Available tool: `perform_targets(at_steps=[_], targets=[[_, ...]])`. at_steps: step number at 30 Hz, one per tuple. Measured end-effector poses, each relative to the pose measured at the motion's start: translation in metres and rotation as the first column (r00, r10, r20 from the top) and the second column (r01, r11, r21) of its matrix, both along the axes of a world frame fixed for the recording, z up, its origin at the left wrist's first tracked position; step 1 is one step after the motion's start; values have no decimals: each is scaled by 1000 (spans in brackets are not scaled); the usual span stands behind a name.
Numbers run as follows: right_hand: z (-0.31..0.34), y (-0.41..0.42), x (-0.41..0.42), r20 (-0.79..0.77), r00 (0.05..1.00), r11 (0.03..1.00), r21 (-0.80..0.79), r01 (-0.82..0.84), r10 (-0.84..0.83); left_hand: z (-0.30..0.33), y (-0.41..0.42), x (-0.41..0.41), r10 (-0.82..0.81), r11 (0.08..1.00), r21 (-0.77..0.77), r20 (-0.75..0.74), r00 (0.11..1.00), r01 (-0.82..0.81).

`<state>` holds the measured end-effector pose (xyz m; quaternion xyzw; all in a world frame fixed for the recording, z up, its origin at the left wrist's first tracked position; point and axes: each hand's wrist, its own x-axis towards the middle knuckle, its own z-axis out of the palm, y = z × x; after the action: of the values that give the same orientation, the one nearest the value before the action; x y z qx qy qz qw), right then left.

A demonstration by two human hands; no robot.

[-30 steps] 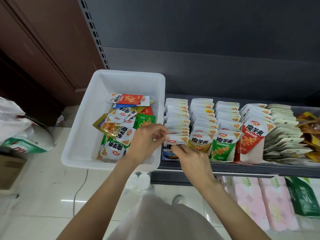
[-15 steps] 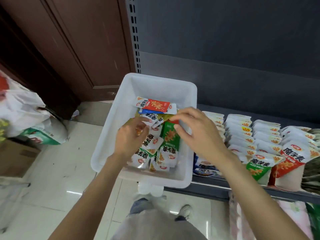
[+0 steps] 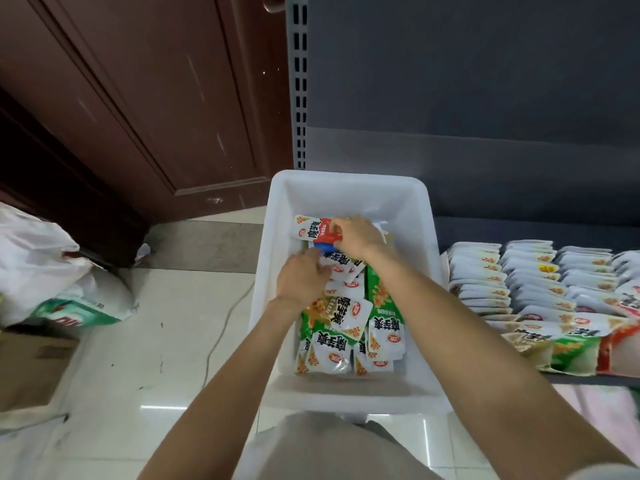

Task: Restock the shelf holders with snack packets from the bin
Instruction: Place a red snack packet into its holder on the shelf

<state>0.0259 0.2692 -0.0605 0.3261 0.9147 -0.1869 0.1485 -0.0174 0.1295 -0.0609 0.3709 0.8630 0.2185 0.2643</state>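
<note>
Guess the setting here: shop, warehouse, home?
Most likely a small shop aisle. A grey slotted shelving upright stands behind a white bin of loose snack packets, and rows of packets fill the shelf to the right.

Shop: stocked snack shelf
</note>
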Motion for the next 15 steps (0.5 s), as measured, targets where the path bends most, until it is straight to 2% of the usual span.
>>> perform_targets(at_steps=[2, 4, 7, 12, 15], targets=[[2, -5, 5, 7, 1000, 997, 73, 18, -18, 2, 4, -4, 169, 980, 70, 205, 964, -187], [9, -14, 12, -14, 999, 983, 180, 34, -32, 2, 8, -6, 271, 940, 107, 347, 898, -325], [14, -35, 26, -74, 997, 955, 296, 36, -15, 0, 14, -5, 339, 909, 96, 393, 855, -405], [23, -62, 49, -217, 973, 973, 198, 121, -77, -10, 18, -8, 381, 888, 113, 359, 852, -445], [32, -68, 60, -340, 920, 980, -24, 199, -196, -1, 16, -4, 383, 849, 194, 417, 824, -492]])
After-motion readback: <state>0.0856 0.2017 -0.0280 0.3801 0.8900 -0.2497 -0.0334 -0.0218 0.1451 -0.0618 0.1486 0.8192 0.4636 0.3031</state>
